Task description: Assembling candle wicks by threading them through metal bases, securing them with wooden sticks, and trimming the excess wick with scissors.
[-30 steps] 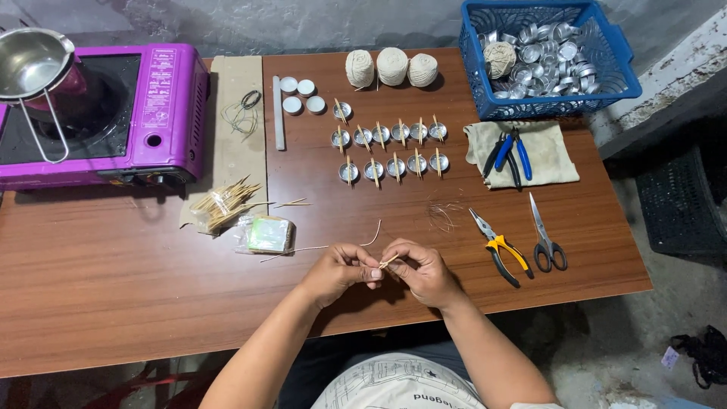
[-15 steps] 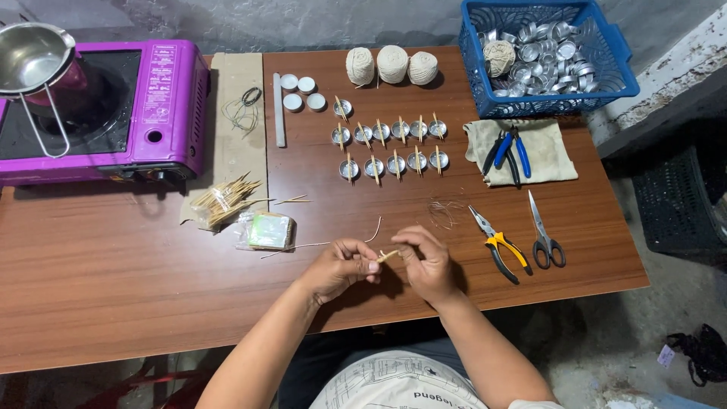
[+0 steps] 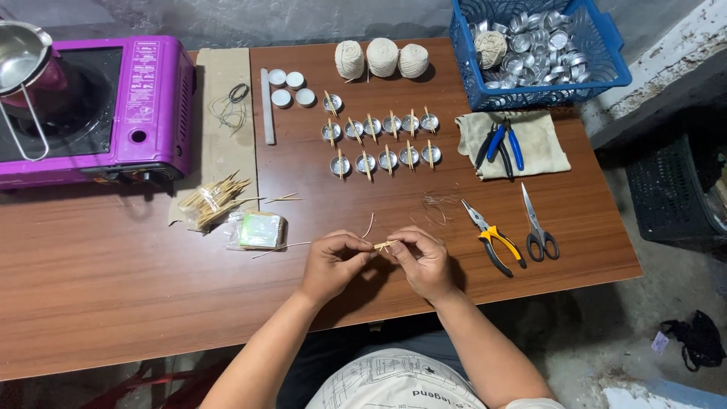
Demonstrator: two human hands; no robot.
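Observation:
My left hand and my right hand meet near the front edge of a brown wooden table. Together they pinch a small bundle of thin wooden sticks between the fingertips. A loose piece of string lies just beyond the hands. Further back, several small metal cups with sticks laid across them stand in rows.
A purple portable stove with a metal pot stands at back left. Toothpicks, a small packet, yellow-handled pliers, scissors, blue pliers on a cloth, three twine balls and a blue basket of metal cups are around.
Both hands have stayed in place, with only small finger movements on the stick bundle.

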